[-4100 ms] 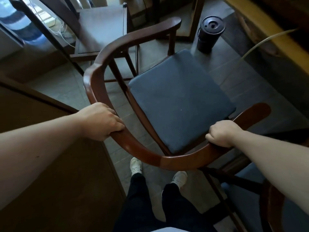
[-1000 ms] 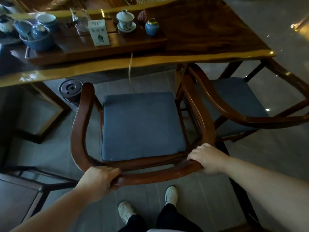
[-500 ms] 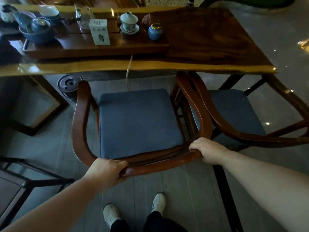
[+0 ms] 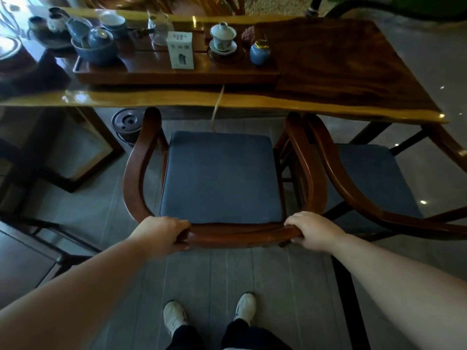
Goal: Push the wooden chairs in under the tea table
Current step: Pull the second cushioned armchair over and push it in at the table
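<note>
Wooden chair [image 4: 141, 178] with blue cushion [image 4: 222, 178], squared up to the tea table, seat front facing the near edge of the surface [image 4: 227, 101], armrest tips just reaching that edge, front-to-back axis running straight away from the feet. Gripped at the curved back rail: left hand [image 4: 161, 236] curled shut around the rail's left bend, right hand [image 4: 313, 233] closed over the right bend. Judged mid-push, seat not yet under the top. Next move likely a steady, even shove forward, kept straight, since right armrest lay touching or just beside the second chair [image 4: 353, 198]. Hanging cord [image 4: 217, 109] draped near the cushion's front; black round bin [image 4: 126, 122] near the left armrest.
</note>
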A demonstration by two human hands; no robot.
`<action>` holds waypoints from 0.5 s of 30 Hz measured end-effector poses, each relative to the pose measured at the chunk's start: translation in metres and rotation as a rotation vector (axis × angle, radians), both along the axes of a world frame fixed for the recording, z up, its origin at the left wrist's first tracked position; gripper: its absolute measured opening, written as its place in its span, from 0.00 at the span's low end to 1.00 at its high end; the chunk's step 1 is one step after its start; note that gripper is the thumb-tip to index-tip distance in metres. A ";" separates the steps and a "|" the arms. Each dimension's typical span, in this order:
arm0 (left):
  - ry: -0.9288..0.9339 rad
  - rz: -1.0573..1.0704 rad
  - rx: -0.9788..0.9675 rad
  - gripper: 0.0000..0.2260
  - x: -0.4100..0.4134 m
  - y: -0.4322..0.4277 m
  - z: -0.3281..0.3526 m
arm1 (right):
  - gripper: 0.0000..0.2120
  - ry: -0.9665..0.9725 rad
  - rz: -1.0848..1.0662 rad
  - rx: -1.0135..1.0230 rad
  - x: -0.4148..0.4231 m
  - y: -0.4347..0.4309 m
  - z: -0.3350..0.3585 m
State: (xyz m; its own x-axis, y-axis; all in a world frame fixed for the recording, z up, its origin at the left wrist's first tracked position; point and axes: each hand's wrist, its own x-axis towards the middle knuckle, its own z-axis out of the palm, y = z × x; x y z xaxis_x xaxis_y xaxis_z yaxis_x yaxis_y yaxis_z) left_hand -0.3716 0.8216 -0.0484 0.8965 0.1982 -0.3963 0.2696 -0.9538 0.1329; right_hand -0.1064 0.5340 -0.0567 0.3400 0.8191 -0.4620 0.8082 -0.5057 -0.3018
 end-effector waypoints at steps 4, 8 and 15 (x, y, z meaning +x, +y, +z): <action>-0.051 0.067 -0.046 0.14 0.000 -0.007 0.002 | 0.14 -0.052 0.078 -0.032 0.005 0.002 0.006; -0.061 0.075 -0.047 0.14 0.001 -0.015 0.007 | 0.18 -0.125 0.231 -0.129 0.017 0.001 0.010; -0.037 0.079 -0.060 0.17 0.002 -0.035 0.012 | 0.28 -0.059 0.182 -0.194 0.018 -0.008 0.020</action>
